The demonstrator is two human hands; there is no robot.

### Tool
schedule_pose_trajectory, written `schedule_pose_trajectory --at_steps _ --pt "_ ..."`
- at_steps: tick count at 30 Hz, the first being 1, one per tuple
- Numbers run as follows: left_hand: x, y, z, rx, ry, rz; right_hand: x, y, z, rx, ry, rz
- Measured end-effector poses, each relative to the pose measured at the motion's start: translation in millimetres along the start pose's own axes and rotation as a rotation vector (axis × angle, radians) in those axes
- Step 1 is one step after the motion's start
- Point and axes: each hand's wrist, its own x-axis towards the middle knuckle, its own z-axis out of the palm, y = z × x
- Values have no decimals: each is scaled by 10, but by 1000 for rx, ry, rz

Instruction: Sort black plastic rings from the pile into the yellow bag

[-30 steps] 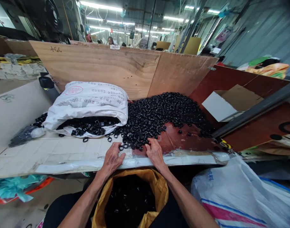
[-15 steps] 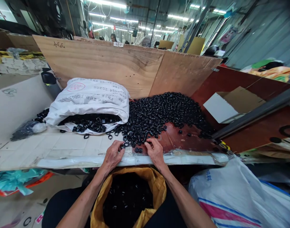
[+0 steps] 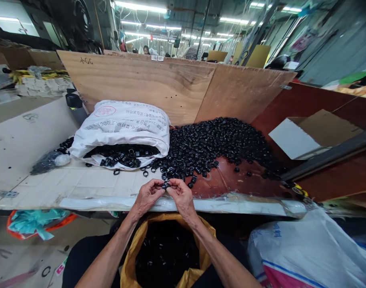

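Observation:
My left hand (image 3: pixel 149 195) and my right hand (image 3: pixel 181 196) meet at the table's front edge, fingertips almost touching. Both pinch small black parts (image 3: pixel 165 185) between them; how many is too small to tell. Just beyond lies a large pile of black rings and caps (image 3: pixel 219 140), spread over the red-brown board. Left of the pile, a white printed sack (image 3: pixel 125 120) lies on its side, its mouth spilling black rings. Below my hands an open yellow sack (image 3: pixel 130 260) holds many black parts.
Wooden panels (image 3: pixel 141 84) wall the table's back. An open carton (image 3: pixel 293 140) leans at the right beside a metal bar (image 3: pixel 329 154). A clear bag of dark items (image 3: pixel 45 163) lies left. A white sack (image 3: pixel 293 240) stands lower right. A person is far behind the panel.
My hands have come together from apart, my right hand moving left from the pile's edge and my left hand slightly right. The camera view has shifted a little left.

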Motion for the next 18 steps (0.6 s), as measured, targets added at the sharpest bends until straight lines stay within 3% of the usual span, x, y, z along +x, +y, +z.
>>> schedule_pose_trajectory --at_steps 6,12,18 --pt "-8 -12 -9 11 2 30 -4 38 8 -17 -27 -115" --pt "-26 23 3 76 -3 70 -28 205 50 -71 61 -46" --pt "-46 115 23 77 -5 84 -62 63 45 -293 26 -178"
